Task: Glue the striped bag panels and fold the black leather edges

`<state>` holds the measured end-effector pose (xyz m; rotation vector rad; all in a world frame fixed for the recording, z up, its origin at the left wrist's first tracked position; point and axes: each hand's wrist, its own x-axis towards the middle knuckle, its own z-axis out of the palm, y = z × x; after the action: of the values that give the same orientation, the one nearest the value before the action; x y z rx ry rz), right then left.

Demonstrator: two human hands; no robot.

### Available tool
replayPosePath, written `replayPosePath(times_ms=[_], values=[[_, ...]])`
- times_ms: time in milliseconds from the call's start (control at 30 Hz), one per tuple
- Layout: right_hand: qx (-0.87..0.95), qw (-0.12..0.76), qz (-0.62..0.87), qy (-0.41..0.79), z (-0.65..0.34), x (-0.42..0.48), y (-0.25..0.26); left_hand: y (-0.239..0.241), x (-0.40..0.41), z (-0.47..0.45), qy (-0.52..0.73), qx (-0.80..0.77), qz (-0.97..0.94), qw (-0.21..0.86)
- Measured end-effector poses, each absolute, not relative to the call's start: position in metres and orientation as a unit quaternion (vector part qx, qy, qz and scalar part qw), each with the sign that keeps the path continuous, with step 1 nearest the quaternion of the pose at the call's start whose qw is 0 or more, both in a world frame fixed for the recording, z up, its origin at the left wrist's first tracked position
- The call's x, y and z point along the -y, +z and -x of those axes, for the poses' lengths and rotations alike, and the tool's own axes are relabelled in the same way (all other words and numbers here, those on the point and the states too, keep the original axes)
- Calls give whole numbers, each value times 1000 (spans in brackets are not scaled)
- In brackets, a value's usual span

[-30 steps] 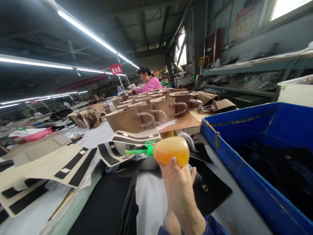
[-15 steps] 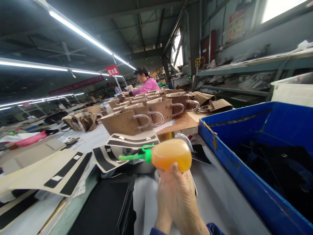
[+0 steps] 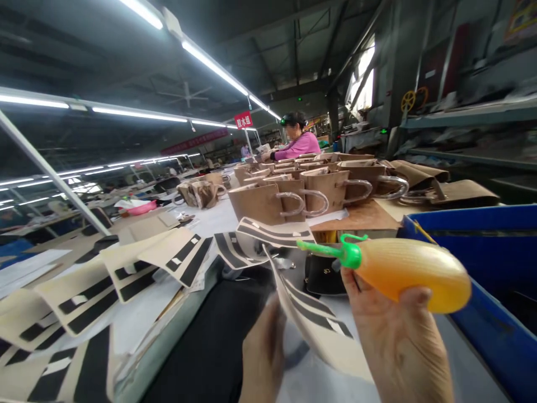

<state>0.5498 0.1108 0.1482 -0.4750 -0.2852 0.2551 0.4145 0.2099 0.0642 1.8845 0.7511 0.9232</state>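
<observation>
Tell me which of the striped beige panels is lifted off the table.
The striped panel in the left hand, tilted up beside the orange bottle; the other panels lie on the table further left.

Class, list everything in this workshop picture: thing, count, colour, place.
orange squeeze bottle with green nozzle: one, orange, in right hand
beige card panel with black stripes: one, beige, against left hand
other striped panels: many, beige-black, table left
brown paper bags: a row, brown, table behind
blue plastic bin: one, blue, right
person in pink top: one, pink, far end
left hand: one, blurred, low centre
right hand: one, gripping bottle
</observation>
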Motion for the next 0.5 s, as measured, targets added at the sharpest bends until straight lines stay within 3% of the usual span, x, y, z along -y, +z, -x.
replayPosePath(times_ms=[267,500], values=[[143,948,252,131,-549,-109,149,97,-264,-427,281,-284,-811,428],[143,947,258,127,-552,-113,146,75,-285,-463,421,-354,-749,369]])
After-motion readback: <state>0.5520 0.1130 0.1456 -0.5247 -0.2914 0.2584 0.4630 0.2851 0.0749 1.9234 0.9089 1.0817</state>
